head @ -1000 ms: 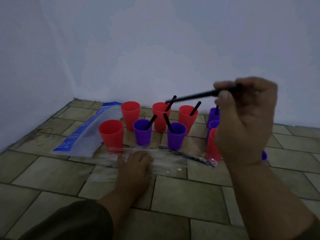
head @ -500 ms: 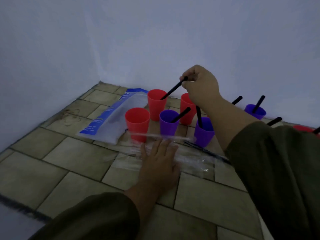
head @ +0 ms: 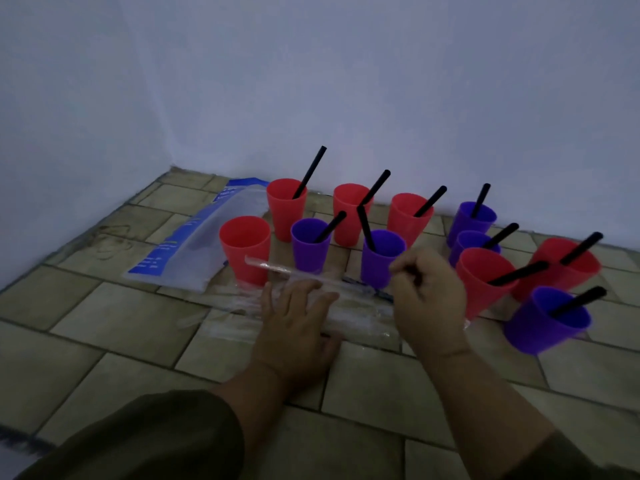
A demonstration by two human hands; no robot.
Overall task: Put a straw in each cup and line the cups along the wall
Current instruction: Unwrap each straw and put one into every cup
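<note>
Wall (head: 346, 81): pale and plain, with a corner to your far left.

Tiled floor (head: 104, 323): beige tiles with dark joints; everything below stands or lies on it.

Zip bag (head: 194, 251): clear with a blue edge, flat on the floor, running from the wall toward you, just left of the cups.

Straw packet (head: 360, 317): clear wrapping, lying crosswise right in front of the cups.

Your left hand (head: 294, 323): laid flat on the straw packet, fingers straight and spread, pressing it to the floor. A dark sleeve (head: 156, 438) covers that forearm.

Your right hand (head: 429, 296): over the right part of the packet, just before the near purple cup, fingers curled. Whether they pinch anything cannot be told.

Cups, eleven, upright, in a loose cluster rather than one line:
- Three red ones nearest the wall: left red cup (head: 286, 209), middle red cup (head: 348, 216), right red cup (head: 407, 220).
- Empty red cup (head: 245, 251), front left, beside the zip bag, with no straw in it.
- Left purple cup (head: 310, 247) and near purple cup (head: 379, 261), in front of the red three.
- Back purple cup (head: 471, 223) with a second purple cup (head: 467, 242) just before it.
- Far right: front red cup (head: 481, 285), outer red cup (head: 561, 271), front purple cup (head: 543, 323).

Straws: black, one leaning in each cup except the empty red one, for example the tallest straw (head: 309, 173) in the left red cup.
</note>
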